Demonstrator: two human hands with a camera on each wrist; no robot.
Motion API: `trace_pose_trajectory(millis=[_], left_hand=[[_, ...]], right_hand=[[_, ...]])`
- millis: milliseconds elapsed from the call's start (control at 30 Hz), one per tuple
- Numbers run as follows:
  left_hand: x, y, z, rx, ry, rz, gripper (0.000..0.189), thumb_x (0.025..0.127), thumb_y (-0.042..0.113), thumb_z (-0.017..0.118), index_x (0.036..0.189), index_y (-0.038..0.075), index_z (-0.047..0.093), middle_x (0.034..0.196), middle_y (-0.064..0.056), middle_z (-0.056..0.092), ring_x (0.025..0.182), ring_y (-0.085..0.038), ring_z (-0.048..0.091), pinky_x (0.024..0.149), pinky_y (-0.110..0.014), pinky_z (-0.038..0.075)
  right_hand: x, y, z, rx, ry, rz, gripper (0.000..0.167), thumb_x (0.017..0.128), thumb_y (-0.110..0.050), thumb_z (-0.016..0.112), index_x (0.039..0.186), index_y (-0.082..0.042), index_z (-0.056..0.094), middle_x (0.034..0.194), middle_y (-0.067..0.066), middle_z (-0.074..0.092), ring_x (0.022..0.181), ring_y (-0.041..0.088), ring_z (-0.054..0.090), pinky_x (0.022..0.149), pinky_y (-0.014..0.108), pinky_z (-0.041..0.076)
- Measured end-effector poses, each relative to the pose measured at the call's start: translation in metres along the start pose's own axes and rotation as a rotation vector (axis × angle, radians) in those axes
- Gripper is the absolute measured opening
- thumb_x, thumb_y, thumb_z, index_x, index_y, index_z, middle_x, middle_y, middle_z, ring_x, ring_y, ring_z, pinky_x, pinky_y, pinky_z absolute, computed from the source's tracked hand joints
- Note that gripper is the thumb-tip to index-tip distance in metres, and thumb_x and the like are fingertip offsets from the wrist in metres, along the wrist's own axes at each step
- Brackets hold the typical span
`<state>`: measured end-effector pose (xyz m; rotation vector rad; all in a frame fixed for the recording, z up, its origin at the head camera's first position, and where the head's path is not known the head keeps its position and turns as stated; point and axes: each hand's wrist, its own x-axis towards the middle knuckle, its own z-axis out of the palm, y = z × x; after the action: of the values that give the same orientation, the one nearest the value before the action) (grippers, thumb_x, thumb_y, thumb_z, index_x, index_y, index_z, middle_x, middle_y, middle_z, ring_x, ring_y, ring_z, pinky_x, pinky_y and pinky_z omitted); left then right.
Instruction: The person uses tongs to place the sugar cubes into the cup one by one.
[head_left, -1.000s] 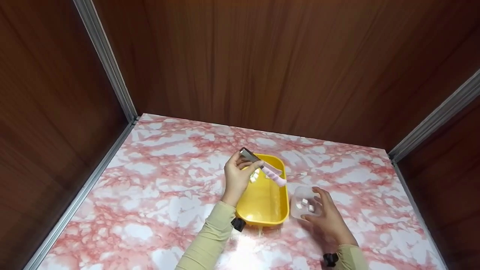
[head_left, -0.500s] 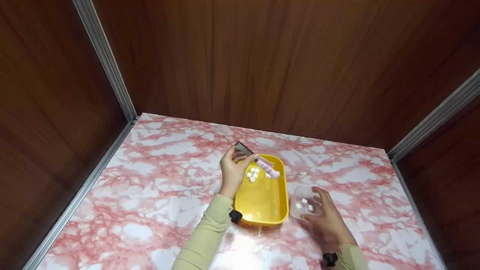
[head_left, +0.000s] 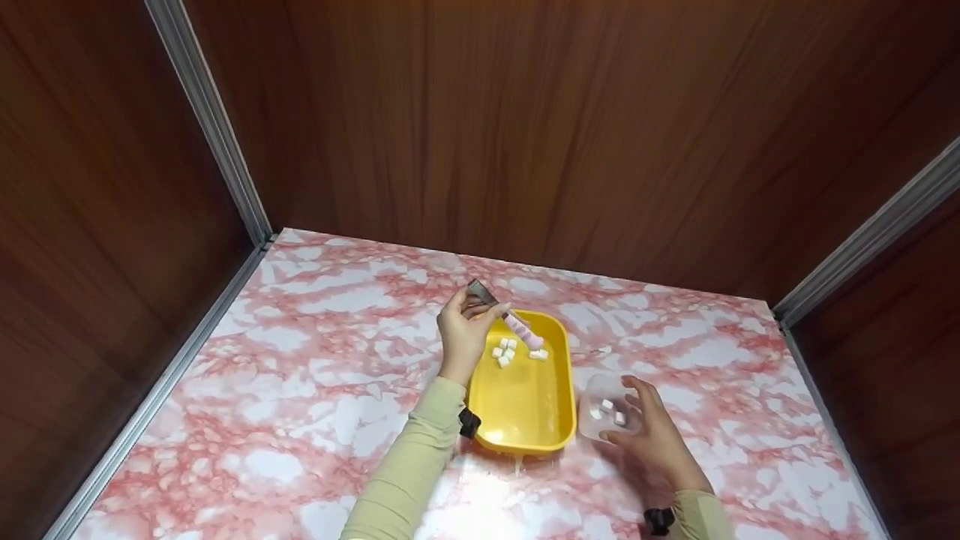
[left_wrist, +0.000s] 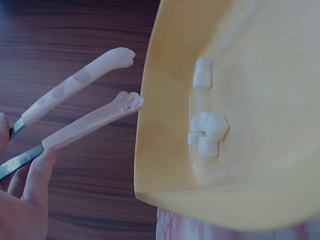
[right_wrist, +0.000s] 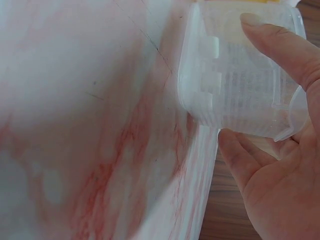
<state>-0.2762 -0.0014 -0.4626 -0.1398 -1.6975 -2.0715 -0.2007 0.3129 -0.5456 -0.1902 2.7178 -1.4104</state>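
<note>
Since a second ago the tongs (head_left: 521,328) have slid up and to the left along with the left hand (head_left: 463,334), leaving more white cubes in plain sight, while the right side of the table looks much as it did. Reading from the left, that left hand has its thumb and fingers pinched round the metal part of the tongs, quite loosely — the two pink arms stand apart in the left wrist view, with nothing between their paw-shaped tips. Those tips hang over the far end of the yellow tray (head_left: 525,405), though how high I can't tell. In the tray sit a clump of cubes (head_left: 509,354) on the left and, well apart from it, a pair of cubes (head_left: 538,355) near the tips. Just right of the tray stands the clear box (head_left: 598,387), upright, three white cubes showing inside. The right hand (head_left: 661,436) curves about its right side, thumb and fingers parted by the box's width and gripping it. My guess is that they're between cubes, at the lining-up stage; which way the cubes are travelling I couldn't swear to. The next move seems to call for spread tips lowered either side of one cube, then a gentle squeeze — and a steady box.
</note>
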Motion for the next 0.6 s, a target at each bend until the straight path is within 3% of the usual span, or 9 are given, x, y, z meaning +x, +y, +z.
trace_pose_trajectory(millis=[100,333,600], left_hand=[[0.001,-0.002,0.002,0.014,0.016,0.011,0.038,0.074,-0.001,0.08,0.104,-0.011,0.061,0.091,-0.026,0.061,0.085,-0.039,0.064,0.077,-0.04,0.056],[0.014,-0.038,0.005,0.075,0.037,0.036,0.037,0.072,-0.001,0.082,0.102,-0.011,0.063,0.09,-0.024,0.063,0.083,-0.035,0.066,0.076,-0.041,0.057],[0.018,-0.039,0.007,0.151,0.013,0.021,0.03,0.072,0.002,0.083,0.097,-0.003,0.068,0.085,-0.012,0.066,0.078,-0.022,0.066,0.074,-0.032,0.057]], right_hand=[[0.0,0.001,0.0,-0.001,0.001,0.003,0.097,0.07,-0.01,0.086,0.147,-0.013,0.026,0.15,0.007,0.026,0.136,0.039,0.029,0.105,0.047,0.036],[0.001,0.004,0.001,0.028,0.002,-0.01,0.096,0.069,-0.009,0.086,0.146,-0.013,0.027,0.149,0.007,0.026,0.136,0.039,0.029,0.104,0.045,0.037],[-0.001,0.005,0.0,0.015,0.006,-0.066,0.096,0.07,-0.012,0.086,0.146,-0.017,0.027,0.149,0.007,0.027,0.134,0.041,0.031,0.103,0.044,0.039]])
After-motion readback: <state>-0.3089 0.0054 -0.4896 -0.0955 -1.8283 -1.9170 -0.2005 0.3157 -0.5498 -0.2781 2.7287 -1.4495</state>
